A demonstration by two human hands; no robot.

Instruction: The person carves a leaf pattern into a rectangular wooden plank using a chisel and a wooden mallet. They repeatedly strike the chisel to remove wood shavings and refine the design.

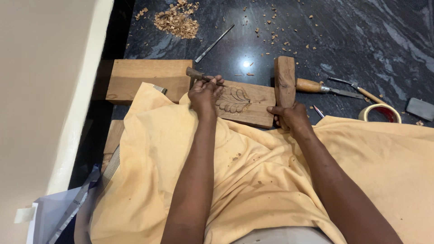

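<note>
Two hands work low over a carved wooden board (246,101) in the single head view, the board lying on the dark stone floor (361,36) just past the edge of a yellow cloth (253,180) that covers the person's lap. The left hand (204,95) is curled tight around a wooden-handled chisel (199,75), fingers fully closed, with the blade end hidden under the knuckles beside the leaf-shaped relief. The right hand (291,116) is wrapped around the lower end of a wooden mallet (285,81), fingers closed, the mallet's block standing upright against the right end of the board. My judgement of the risks: the board looks held only by its own weight and the cloth, so a hard blow could make it skid on the polished floor and drag the cut across the finished petals; the gripping fingers sit close to the cutting line, so a glancing blow or a slipped edge could reach them; loose chips (177,20) lie about and could get under the board and rock it. A spare chisel with a tan handle (325,87), a slimmer tool (357,89) and a long metal file (214,43) lie near on the floor, within reach of a careless elbow. As for packaging, a roll of tape (382,113), pale with a red inner ring, sits at the right, a grey flat stone (419,108) beside it, and some bluish-white paper sheets (54,212) lie at the lower left; no readable label or sign shows.
</note>
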